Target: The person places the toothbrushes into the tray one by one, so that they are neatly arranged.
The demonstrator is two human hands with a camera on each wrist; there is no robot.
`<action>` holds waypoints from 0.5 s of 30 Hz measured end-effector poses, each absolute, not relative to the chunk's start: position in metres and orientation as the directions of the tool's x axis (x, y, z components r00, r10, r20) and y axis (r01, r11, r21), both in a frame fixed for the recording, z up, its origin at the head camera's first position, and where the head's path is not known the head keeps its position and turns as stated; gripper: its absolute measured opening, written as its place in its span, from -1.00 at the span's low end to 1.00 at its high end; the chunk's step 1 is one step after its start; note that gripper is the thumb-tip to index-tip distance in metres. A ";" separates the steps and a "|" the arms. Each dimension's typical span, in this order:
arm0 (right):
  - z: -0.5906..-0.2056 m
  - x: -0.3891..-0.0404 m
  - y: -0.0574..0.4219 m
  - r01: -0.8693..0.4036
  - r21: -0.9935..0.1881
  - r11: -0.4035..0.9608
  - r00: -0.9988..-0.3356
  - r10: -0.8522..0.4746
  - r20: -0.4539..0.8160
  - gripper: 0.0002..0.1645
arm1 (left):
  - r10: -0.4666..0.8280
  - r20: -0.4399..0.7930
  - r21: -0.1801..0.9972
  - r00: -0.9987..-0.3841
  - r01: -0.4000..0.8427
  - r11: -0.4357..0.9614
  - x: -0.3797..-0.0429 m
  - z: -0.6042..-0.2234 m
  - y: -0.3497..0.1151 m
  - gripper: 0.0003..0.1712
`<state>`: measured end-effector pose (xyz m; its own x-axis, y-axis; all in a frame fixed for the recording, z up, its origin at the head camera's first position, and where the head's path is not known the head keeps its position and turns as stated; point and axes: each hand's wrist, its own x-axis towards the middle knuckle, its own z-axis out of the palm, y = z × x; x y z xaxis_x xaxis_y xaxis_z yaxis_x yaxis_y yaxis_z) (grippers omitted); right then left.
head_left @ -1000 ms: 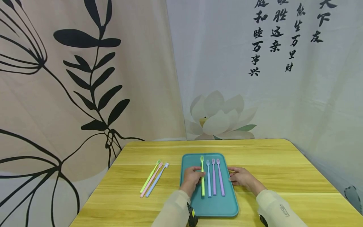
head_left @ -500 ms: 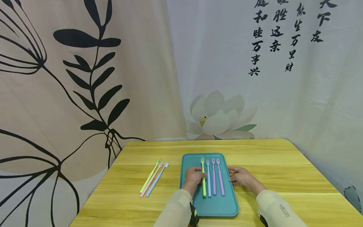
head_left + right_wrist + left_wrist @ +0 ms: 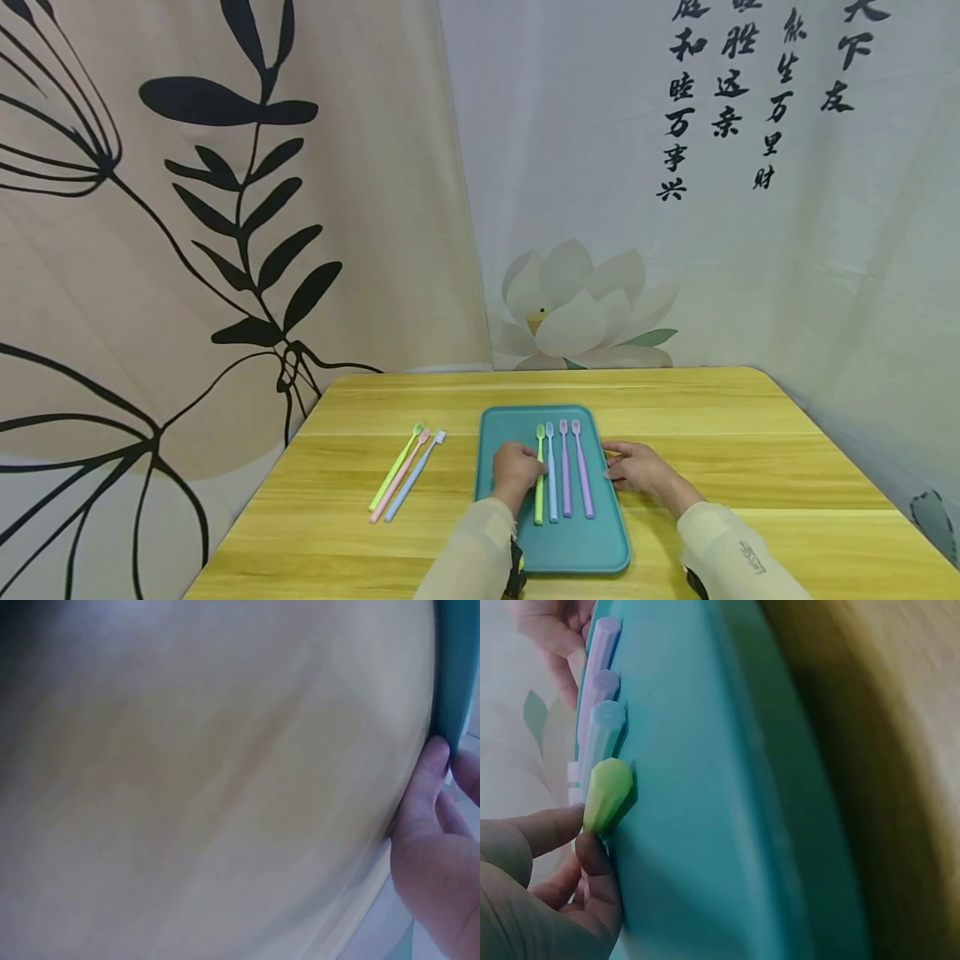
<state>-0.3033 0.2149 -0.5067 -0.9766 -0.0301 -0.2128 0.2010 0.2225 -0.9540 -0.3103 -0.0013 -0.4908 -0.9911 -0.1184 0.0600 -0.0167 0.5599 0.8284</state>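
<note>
My left hand (image 3: 516,472) pinches a light green toothbrush (image 3: 539,498) between thumb and fingers, close over a teal tray (image 3: 572,550). In the left wrist view its faceted green handle end (image 3: 612,786) shows above the fingertips. Right beside it on the tray lies a blue toothbrush (image 3: 552,483), followed to the right by a purple toothbrush (image 3: 566,475) and another purple toothbrush (image 3: 582,475), all heads pointing away from me. My right hand (image 3: 642,469) holds the tray's right rim, with the thumb (image 3: 431,769) against its outer wall in the right wrist view.
Left of the tray, on the wooden table (image 3: 690,400), a green toothbrush (image 3: 396,468), a pink toothbrush (image 3: 401,477) and a blue toothbrush (image 3: 416,477) lie slanted close together. A printed curtain (image 3: 390,208) hangs behind the table's far edge.
My left hand has moved slightly right and toward me with the green toothbrush, bringing it close to the blue one, its head nearly level with the others. The right hand stays at the rim.
</note>
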 end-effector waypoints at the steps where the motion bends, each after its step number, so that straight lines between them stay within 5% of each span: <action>1: -0.506 -0.303 0.215 0.203 -0.954 0.220 -0.977 -0.027 -0.214 -0.28 | -0.121 0.060 0.827 -0.991 -0.018 0.562 -0.310 -0.490 -0.001 -0.84; 15: -0.504 -0.300 0.213 0.201 -0.955 0.217 -0.977 -0.026 -0.211 -0.30 | -0.127 0.004 0.866 -0.992 -0.060 0.496 -0.312 -0.491 -0.003 -0.79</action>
<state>-0.3005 0.2133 -0.5040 -0.9770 -0.0264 -0.2115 0.2009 0.2170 -0.9553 -0.3124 -0.0032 -0.4913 -0.9919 -0.1269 0.0042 -0.0598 0.4956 0.8665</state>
